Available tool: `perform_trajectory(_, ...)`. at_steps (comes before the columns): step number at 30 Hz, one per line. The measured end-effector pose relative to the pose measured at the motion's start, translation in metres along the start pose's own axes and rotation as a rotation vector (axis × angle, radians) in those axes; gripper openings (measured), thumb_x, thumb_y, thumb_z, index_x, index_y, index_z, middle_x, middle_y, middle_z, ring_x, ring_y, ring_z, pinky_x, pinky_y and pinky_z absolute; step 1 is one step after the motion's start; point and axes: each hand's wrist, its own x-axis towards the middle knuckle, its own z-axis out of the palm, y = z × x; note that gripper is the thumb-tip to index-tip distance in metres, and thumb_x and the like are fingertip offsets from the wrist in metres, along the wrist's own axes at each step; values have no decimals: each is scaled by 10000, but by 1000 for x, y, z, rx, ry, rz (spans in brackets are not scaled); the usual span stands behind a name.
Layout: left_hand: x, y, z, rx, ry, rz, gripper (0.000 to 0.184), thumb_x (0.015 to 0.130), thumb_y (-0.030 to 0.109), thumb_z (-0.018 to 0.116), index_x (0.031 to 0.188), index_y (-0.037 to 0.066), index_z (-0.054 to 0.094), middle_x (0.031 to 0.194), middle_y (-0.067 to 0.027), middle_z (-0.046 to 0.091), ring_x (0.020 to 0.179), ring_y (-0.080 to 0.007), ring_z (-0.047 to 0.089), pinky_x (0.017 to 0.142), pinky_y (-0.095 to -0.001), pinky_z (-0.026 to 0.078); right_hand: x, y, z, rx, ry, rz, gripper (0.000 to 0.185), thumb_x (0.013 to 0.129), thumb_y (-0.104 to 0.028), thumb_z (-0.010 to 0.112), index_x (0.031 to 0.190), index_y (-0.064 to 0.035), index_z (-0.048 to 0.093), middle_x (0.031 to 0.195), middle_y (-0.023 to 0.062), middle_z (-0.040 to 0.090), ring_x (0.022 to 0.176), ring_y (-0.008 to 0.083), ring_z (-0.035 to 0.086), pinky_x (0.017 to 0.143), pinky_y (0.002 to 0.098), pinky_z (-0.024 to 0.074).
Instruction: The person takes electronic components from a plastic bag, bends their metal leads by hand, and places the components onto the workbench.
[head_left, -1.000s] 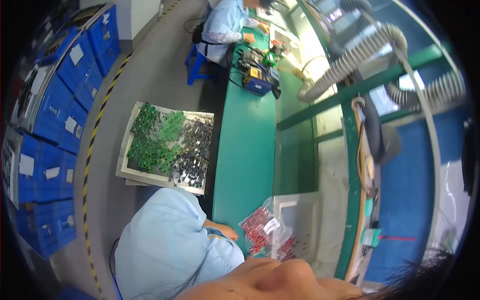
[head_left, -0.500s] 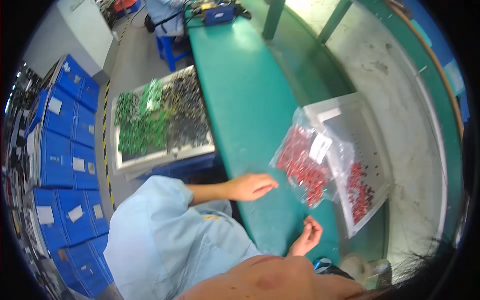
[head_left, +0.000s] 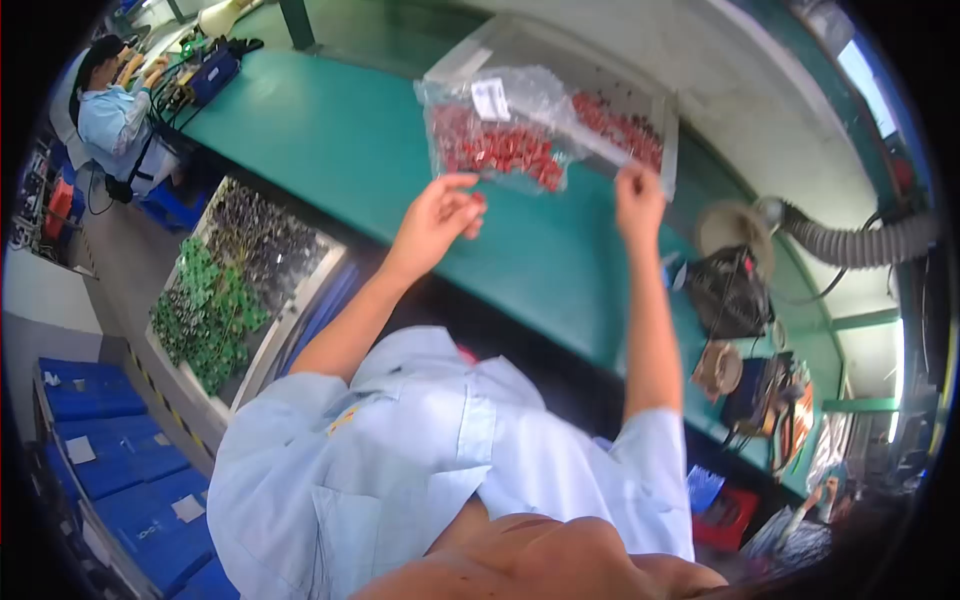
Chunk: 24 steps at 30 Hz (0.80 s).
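My left hand is over the green bench, just below a clear plastic bag of small red parts. Its fingers are curled, with a small red piece at the fingertips. My right hand has its fingers pressed together at the near edge of a white-rimmed tray; what they hold, if anything, is hidden. Loose red parts lie in that tray, and the bag overlaps its left part.
A white-framed tray of green boards and dark parts stands left, beside the bench. Blue bins are at lower left. A co-worker sits at the far left end. On the right are a dark fan-like device and a ribbed hose.
The view has swung round to the right. Both hands have moved forward, the left near the bag and the right to the tray's edge. A red piece now shows at my left fingertips.
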Motion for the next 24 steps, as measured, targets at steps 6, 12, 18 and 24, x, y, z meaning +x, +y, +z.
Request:
perform_trajectory(6,-40,36,36,-164,-138,-31,462,1001,26,618,1427,9,438,1078,-133,687,984,-171,689,876,-313,583,45,-25,-7,0,-144,111,416,905,-143,689,1289,5,629,1047,138,733,950,218,697,863,342,543)
perform_trajectory(12,-51,34,47,-146,-171,-71,476,1004,35,618,1439,14,425,1090,-136,689,982,-166,688,872,-310,578,-36,-159,-34,334,-699,131,234,947,-143,689,1119,16,706,1019,89,732,953,153,672,889,313,523)
perform_trajectory(18,-33,16,68,-185,-233,-145,492,1001,41,628,1444,12,414,1055,-123,687,934,-157,685,853,-310,580,-66,-155,-51,463,-718,273,221,923,-118,700,1101,12,713,988,82,733,926,179,673,854,330,528)
perform_trajectory(24,2,14,64,-359,-430,-544,531,1010,75,628,1472,51,365,1004,-105,687,841,-139,688,776,-302,593,-60,-137,-57,372,-713,10,202,852,-38,721,1051,-1,716,986,104,733,919,256,696,823,360,541)
